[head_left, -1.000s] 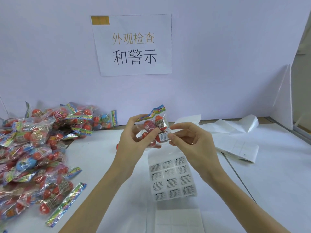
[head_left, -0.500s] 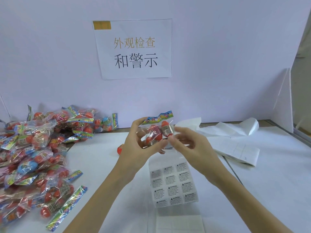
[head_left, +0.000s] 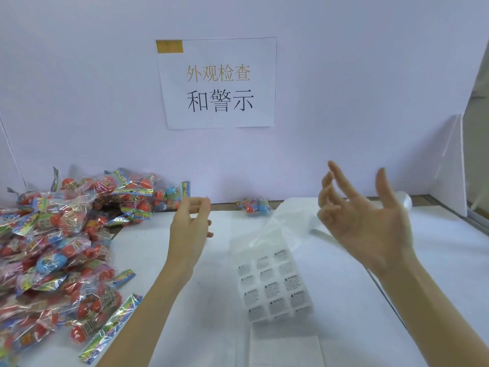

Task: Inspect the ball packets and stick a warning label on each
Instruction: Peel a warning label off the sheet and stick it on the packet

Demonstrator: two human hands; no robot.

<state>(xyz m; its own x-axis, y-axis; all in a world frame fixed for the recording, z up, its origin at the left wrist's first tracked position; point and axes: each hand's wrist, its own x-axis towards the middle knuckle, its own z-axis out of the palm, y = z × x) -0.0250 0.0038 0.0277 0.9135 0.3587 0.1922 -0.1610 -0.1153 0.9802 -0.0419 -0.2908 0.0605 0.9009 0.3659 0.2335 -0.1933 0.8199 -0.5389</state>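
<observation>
A single ball packet [head_left: 254, 205] with red and blue balls lies at the back of the white table [head_left: 436, 274], against the wall. Neither hand touches it. My left hand [head_left: 191, 224] hovers above the table with its fingers loosely curled and nothing in them. My right hand [head_left: 366, 217] is raised palm up, fingers spread and empty. Between my forearms lies the sheet of warning labels [head_left: 275, 286], partly peeled and blurred. A big pile of ball packets [head_left: 60, 239] covers the table's left side.
A paper sign [head_left: 218, 83] with Chinese characters hangs on the back wall. Used white backing paper [head_left: 299, 210] lies behind my right hand. A white partition [head_left: 453, 165] stands at the right. Another blank sheet [head_left: 285, 350] lies at the front edge.
Both hands held a ball packet with a label on it. Now the packet lies at the back by the wall, and both hands are apart and empty.
</observation>
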